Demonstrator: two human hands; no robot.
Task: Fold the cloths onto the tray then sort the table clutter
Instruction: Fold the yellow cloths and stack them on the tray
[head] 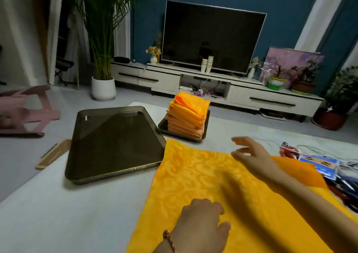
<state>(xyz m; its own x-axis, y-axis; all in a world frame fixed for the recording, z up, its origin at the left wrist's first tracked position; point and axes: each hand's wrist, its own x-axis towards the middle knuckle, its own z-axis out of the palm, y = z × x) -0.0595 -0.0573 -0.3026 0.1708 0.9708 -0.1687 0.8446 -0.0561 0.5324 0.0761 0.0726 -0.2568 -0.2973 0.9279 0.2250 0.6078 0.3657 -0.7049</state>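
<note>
Yellow cloth (203, 177) under both hands

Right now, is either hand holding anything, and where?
Nothing is held. The left hand rests flat on the yellow cloth near its front edge; the right hand hovers open above it.

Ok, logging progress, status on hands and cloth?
Left hand flat on cloth, right hand open above it. Cloth unfolded. Big tray empty.

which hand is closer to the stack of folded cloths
Right. The right hand hovers over the spread yellow cloth near its far edge, just short of the stack of folded cloths. The left hand rests at the cloth's near edge, farther back.
</note>
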